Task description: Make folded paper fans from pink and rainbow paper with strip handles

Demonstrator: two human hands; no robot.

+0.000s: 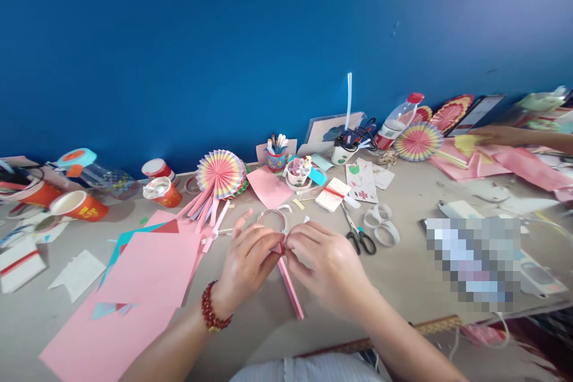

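My left hand (248, 256) and my right hand (329, 262) meet over the table, fingertips pinched together. Between them they grip the upper end of a narrow pink paper strip (292, 291), which slants down toward me. The fingers hide its pinched end, where a little red shows. Just beyond the fingertips lies a thin ring (264, 213), perhaps a tape roll, partly covered by my hands. Scissors with black handles (362, 242) rest right of my right hand, beside clear tape rolls (385, 233). Pink paper sheets (156, 262) spread left of my left hand.
A pleated paper fan (218, 174) lies behind the sheets. Red paper cups (80, 206) stand at left. Small decorated pots (298, 172) and a red-capped bottle (398, 122) stand along the blue wall. Another person's arm (523, 136) reaches in at right, above pink paper.
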